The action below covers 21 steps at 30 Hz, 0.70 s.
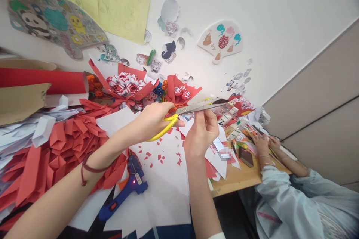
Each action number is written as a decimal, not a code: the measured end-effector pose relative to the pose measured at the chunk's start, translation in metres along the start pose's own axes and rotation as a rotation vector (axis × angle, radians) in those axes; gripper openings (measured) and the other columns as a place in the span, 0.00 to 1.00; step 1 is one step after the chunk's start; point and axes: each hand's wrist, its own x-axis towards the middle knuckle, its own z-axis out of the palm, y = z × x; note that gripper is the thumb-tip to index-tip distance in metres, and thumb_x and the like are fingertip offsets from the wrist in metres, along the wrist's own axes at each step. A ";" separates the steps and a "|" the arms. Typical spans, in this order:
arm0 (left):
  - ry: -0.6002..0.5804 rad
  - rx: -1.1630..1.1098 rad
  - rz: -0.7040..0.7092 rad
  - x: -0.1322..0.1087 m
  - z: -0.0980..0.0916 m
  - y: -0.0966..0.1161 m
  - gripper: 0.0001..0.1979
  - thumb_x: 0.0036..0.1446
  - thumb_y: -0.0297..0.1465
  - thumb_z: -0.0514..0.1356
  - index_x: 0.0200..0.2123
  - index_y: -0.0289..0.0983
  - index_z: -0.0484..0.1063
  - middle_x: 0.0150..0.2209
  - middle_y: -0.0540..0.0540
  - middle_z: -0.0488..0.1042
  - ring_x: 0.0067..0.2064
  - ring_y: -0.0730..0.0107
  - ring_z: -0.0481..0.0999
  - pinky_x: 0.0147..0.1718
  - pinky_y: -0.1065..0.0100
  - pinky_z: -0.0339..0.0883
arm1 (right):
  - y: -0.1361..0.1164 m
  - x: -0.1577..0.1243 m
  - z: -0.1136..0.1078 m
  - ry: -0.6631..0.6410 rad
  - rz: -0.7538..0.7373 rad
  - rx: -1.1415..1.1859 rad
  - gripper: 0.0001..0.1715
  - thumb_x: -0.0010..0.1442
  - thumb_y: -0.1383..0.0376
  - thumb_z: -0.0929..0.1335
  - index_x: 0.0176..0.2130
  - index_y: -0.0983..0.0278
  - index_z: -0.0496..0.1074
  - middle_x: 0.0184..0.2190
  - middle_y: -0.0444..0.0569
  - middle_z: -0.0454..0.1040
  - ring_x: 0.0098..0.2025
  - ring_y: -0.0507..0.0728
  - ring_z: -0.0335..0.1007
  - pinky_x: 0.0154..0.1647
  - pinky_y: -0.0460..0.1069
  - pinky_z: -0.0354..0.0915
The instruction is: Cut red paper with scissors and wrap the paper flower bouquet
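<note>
My left hand is wrapped round the yellow handles of a pair of scissors. Its metal blades point right and look slightly parted. Just under the blades, my right hand is closed, thumb and fingertips pressed together; whatever they pinch is too small or hidden to name. Below both hands, small red paper scraps lie on white paper. A blue glue gun with a lit red light rests on the left of that paper.
Folded red paper pieces and white ones are heaped at left. Wrapped paper bouquets stand along the wall. A phone lies right of my right hand. At far right, another person's hands work at the wooden table.
</note>
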 end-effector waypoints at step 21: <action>0.004 -0.030 0.007 -0.003 -0.010 0.001 0.21 0.59 0.51 0.54 0.33 0.39 0.57 0.33 0.49 0.67 0.30 0.68 0.65 0.30 0.67 0.57 | -0.009 0.008 -0.006 -0.143 0.052 0.027 0.05 0.55 0.66 0.74 0.35 0.64 0.77 0.36 0.45 0.77 0.41 0.53 0.75 0.51 0.54 0.71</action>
